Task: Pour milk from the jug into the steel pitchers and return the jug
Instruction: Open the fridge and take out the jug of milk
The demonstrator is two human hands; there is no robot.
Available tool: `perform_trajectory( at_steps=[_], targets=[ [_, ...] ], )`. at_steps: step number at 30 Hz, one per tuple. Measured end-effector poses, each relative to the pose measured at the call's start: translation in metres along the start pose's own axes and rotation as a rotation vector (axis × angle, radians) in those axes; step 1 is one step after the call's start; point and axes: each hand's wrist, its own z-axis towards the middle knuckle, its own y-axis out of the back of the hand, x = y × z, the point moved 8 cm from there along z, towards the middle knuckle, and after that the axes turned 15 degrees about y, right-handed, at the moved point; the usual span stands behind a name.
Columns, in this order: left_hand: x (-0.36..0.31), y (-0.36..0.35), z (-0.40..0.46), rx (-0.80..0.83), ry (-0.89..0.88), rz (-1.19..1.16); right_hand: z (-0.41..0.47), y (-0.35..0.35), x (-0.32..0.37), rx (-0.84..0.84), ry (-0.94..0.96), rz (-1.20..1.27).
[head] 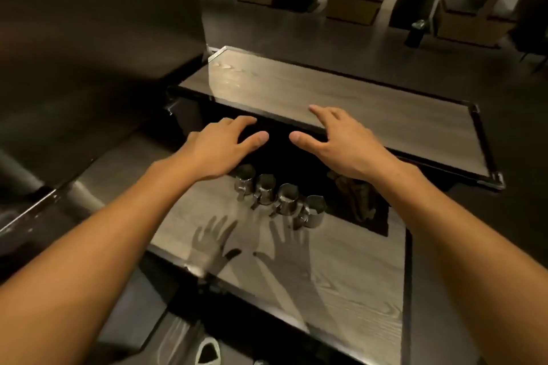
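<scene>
Both hands hover palm-down above the wooden tabletop (341, 281), fingers spread and relaxed, holding nothing: the left hand (221, 147) to the left, the right hand (335, 141) beside it, thumbs pointing toward each other and apart. Their shadows fall on the wood below. Four steel pitchers (280, 197) stand in a diagonal row near the tabletop's far edge, just under the hands, beside a dark recess (358, 210). A second wooden tabletop (341, 107) lies beyond. No milk jug shows in view.

Both hands, left hand (218, 148) and right hand (338, 142), empty, spread above four steel pitchers (278, 197) on wooden table (341, 275)
</scene>
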Motion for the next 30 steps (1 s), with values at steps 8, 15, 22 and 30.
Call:
perform_trajectory(
  at_steps=[8,15,22,30],
  targets=[
    [0.117,0.008,-0.075,-0.075,0.286,-0.003,0.015,-0.061,0.091,0.136,0.251,0.032],
    [0.269,0.039,-0.219,-0.2,0.648,-0.059,0.003,-0.143,0.262,0.279,0.539,0.038],
    [0.404,0.047,-0.464,-0.329,1.045,-0.136,-0.1,-0.227,0.472,0.466,0.944,0.128],
    [0.472,0.019,-0.742,-0.45,1.374,-0.236,-0.283,-0.306,0.665,0.614,1.291,0.149]
  ],
)
